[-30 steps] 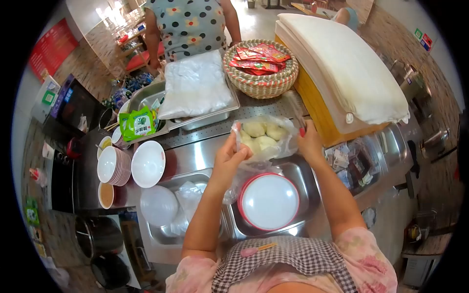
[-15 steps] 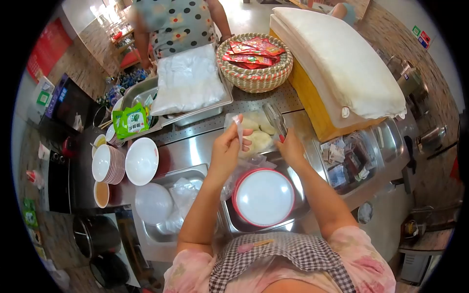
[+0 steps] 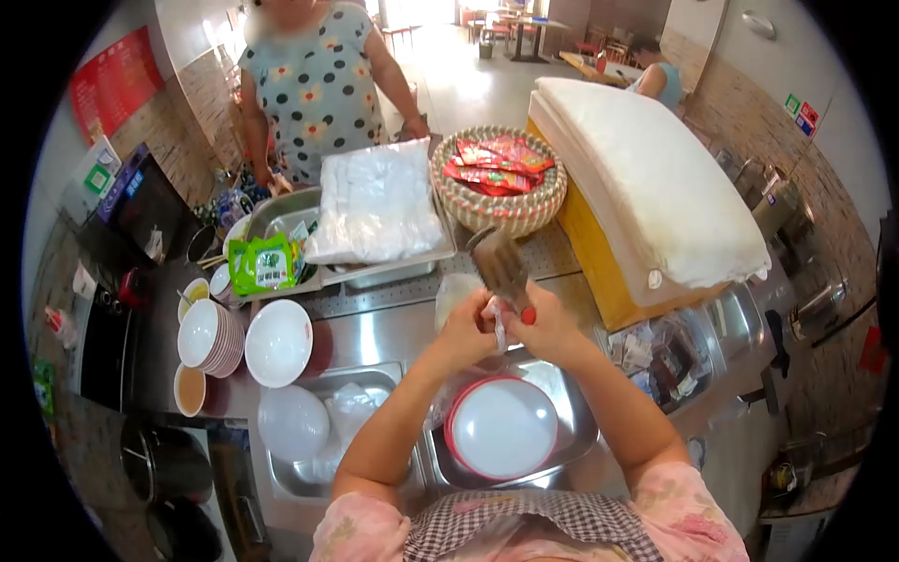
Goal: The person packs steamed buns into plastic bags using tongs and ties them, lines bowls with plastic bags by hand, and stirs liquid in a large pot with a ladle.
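Observation:
My left hand (image 3: 468, 330) pinches the gathered top of a clear plastic bag (image 3: 455, 294). Pale buns show through that bag in the earlier frame; now my hands mostly cover it. My right hand (image 3: 551, 326) is closed round the metal tongs (image 3: 501, 262), whose wide end points up and away from me. Its fingers are close against the bag's twisted neck, and both hands almost touch. Just below them, a stack of white plates with a red rim (image 3: 506, 426) sits in a steel basin.
A woven basket (image 3: 501, 214) of red packets and a tray with a plastic-wrapped pack (image 3: 379, 201) stand beyond my hands. On the right is a yellow box (image 3: 562, 225) under a white cloth (image 3: 660, 178). Bowls (image 3: 211, 337) are stacked left. Another person (image 3: 318, 89) stands across the counter.
My hands have come together at the bag's neck. The tongs have swung upward in my right hand. The view has tilted up, showing more of the room.

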{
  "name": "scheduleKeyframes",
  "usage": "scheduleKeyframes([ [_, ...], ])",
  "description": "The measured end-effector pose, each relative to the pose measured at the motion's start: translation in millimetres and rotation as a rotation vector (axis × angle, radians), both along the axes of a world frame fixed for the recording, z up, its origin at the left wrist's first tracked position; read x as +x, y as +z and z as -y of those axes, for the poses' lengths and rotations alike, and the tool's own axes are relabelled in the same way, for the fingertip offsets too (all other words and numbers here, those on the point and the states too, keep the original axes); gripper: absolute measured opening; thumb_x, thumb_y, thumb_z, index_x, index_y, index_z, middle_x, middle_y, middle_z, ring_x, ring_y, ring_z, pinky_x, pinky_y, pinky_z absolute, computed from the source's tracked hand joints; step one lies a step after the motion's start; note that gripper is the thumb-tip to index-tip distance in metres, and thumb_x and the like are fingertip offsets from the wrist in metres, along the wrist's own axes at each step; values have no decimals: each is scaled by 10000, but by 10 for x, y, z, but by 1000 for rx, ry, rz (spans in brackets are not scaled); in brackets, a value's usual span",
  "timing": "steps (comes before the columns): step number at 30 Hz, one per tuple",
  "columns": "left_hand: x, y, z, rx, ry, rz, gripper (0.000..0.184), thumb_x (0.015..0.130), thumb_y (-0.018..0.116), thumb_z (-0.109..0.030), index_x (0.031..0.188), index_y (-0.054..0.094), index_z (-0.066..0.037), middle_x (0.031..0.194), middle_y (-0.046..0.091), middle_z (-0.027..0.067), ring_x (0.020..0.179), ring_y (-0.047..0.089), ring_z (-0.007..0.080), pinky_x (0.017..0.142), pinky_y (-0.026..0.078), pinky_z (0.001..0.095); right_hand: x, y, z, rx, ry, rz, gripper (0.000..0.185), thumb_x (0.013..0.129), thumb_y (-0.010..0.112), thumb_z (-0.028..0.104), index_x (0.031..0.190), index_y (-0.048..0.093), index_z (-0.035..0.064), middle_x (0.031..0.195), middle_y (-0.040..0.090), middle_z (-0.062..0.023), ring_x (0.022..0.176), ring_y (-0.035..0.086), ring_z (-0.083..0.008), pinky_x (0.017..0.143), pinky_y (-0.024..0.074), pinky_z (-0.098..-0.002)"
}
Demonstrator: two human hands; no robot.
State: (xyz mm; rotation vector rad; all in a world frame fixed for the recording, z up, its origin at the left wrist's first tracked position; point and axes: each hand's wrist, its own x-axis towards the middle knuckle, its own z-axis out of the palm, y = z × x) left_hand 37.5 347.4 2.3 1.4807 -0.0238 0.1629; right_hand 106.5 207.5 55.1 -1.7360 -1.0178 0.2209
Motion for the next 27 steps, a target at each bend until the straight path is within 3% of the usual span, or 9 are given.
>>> scheduleKeyframes([
  [5,-9,-431,-254,-140,-178,11,521,744,684,-88,1219,477,-35,1010,598,27,934,575,145,820,475,312,35,105,-14,-132,213,396,369,659,634,29,1008,513,25,832,584,-170,767,577,-350,697,467,-394],
  [7,121,-217,-240,438,-37,243,277,820,603,-130,1081,556,-47,897,603,11,849,580,135,741,479,286,31,154,-42,-144,267,577,339,651,639,32,964,510,27,799,576,-157,757,566,-357,681,460,-425],
  [9,101,-142,-359,681,85,-16,169,851,566,-167,976,597,-58,834,600,14,825,573,121,704,471,266,149,27,50,-314,150,576,273,666,651,51,903,517,34,770,566,-152,763,558,-351,685,452,-424],
  [10,177,-586,-534,297,264,102,157,855,508,-166,832,599,-40,776,597,52,753,568,127,633,454,271,222,-64,150,-446,62,544,254,673,647,50,890,518,30,773,570,-150,760,563,-339,691,455,-411],
  [13,309,-1434,-1103,-871,196,-317,202,850,444,-155,817,595,-24,784,608,78,673,555,156,592,441,281,443,-464,426,-569,32,203,207,703,636,49,872,519,30,769,583,-122,731,576,-270,683,459,-358],
  [16,200,-987,-780,-954,189,-84,213,816,481,-161,813,628,-7,781,636,97,667,586,162,604,460,296,550,-652,473,-288,57,-403,182,735,622,45,883,518,41,767,586,-81,717,573,-185,664,451,-301],
  [18,46,-296,-492,-746,99,-60,200,807,488,-117,878,638,-6,792,633,70,679,582,133,588,451,259,434,-395,414,42,65,-758,169,769,617,44,904,516,64,782,573,-37,738,564,-125,652,441,-257],
  [21,-79,67,-207,-261,33,-100,212,818,484,-64,966,620,2,827,622,54,718,562,99,583,432,226,259,-176,180,214,113,-736,161,780,625,95,912,547,46,801,602,-40,700,551,-108,643,450,-259],
  [27,-199,4,-130,-216,33,-132,301,801,576,-67,1100,585,-32,889,608,48,802,568,106,627,448,217,139,-175,-16,-75,197,147,372,733,640,93,1080,538,5,849,618,-180,780,623,-288,723,492,-374],
])
